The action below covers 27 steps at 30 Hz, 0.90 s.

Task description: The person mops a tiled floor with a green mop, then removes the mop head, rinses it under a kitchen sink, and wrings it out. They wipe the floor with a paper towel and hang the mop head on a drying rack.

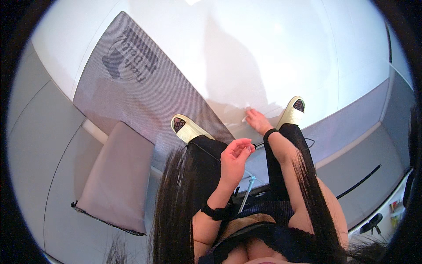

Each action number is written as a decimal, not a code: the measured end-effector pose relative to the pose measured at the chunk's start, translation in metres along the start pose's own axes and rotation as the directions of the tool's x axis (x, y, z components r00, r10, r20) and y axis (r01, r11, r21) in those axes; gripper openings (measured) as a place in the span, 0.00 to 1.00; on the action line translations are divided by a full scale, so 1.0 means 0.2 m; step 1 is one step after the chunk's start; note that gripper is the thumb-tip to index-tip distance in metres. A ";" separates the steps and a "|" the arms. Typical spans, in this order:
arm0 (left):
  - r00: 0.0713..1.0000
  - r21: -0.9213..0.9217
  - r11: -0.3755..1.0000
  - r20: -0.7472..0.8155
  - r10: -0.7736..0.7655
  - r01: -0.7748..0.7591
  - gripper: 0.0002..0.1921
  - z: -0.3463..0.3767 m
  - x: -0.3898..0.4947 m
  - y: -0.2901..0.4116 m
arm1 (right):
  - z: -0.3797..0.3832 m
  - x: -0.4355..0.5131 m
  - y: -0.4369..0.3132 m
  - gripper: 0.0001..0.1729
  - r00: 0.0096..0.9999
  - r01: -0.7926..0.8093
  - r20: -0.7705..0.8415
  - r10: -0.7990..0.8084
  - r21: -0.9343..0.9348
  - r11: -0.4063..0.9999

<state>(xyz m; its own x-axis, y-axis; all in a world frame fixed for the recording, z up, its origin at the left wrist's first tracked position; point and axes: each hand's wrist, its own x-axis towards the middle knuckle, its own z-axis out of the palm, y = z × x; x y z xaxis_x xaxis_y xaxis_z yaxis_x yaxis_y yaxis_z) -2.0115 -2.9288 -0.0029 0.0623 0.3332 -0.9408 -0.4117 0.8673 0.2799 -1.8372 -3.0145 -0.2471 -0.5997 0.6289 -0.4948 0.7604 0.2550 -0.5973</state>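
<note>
My right hand [258, 122] reaches down between my feet, close to the glossy white floor [306, 59]. Bits of a thin white piece [244, 120], perhaps tissue, show on both sides of its blurred fingertips. My left hand [235, 155] is raised in front of my lap, fingers curled towards the thumb. A small dark bit [254, 146] shows at its fingertips; whether it is held or is part of a thin black cord [204, 151] behind cannot be told.
My pale yellow slides stand apart, the left slide [189, 130] on a grey printed mat [145, 95], the right slide [291, 114] on the floor. A grey fabric-like block [118, 178] leans by grey cabinet fronts [36, 115]. A light-blue-headed rod [249, 184] sits between my legs.
</note>
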 end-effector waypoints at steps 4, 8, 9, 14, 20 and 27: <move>1.000 -0.021 1.000 0.017 0.019 -0.019 0.08 -0.03 0.01 -0.01 | -0.23 0.27 0.09 0.07 0.925 -0.182 -0.352 0.145 -0.073 0.981; 0.999 -0.022 0.999 0.017 0.047 -0.047 0.08 -0.11 -0.01 0.00 | -0.46 0.82 -0.01 0.07 0.792 -0.126 -0.607 0.063 -0.062 0.990; 1.000 0.003 1.000 -0.014 0.004 -0.004 0.08 -0.12 -0.01 0.02 | -0.47 0.93 -0.06 0.07 0.799 -0.094 -0.601 0.025 -0.084 0.992; 0.996 -0.065 0.994 0.019 0.085 -0.084 0.08 -0.20 -0.01 0.08 | -0.32 0.98 -0.27 0.07 0.922 0.098 -0.356 -0.153 -0.170 0.981; 0.987 -0.106 0.982 0.009 0.161 -0.159 0.09 -0.24 -0.02 0.04 | -0.03 0.31 -0.34 0.08 0.978 -0.208 -0.016 0.208 -0.073 0.975; 0.984 -0.203 0.972 -0.158 0.085 -0.117 0.09 -0.23 -0.10 -0.09 | -0.70 -0.09 -0.42 0.04 0.854 -0.474 0.081 0.513 0.526 0.706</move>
<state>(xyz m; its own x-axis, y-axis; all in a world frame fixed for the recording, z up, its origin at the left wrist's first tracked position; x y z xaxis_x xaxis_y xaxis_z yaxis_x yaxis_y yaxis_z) -2.0468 -2.9677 0.0028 -0.1171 0.3436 -0.9318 -0.5919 0.7292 0.3433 -1.8553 -2.9453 -0.0989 -0.1421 0.6089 -0.7805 0.6897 -0.5047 -0.5193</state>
